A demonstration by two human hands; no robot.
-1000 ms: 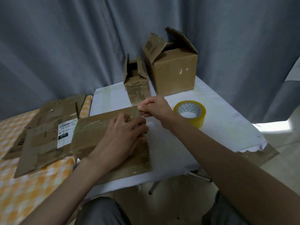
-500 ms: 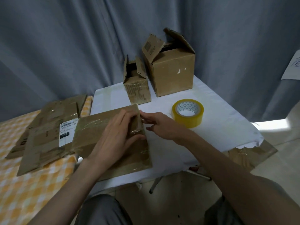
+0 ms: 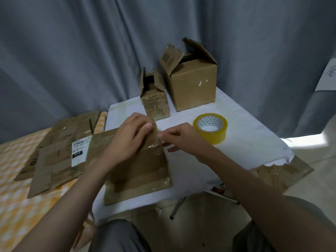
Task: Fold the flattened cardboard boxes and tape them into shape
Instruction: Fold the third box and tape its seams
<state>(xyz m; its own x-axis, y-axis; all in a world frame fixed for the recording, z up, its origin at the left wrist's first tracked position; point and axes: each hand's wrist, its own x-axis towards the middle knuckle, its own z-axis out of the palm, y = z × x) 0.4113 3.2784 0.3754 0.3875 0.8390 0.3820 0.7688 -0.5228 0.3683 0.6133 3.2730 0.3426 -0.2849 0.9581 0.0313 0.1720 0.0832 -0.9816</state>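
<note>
Both hands working flattened box [image 3: 138, 168] at bench [image 3: 245, 142] near edge: left hand [image 3: 127, 140] gripping top flap, right hand [image 3: 179, 138] pinching edge; you're opening it, likely.

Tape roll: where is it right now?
In the head view, the tape roll stands on the white table, right of the right hand, before the large box.
</note>
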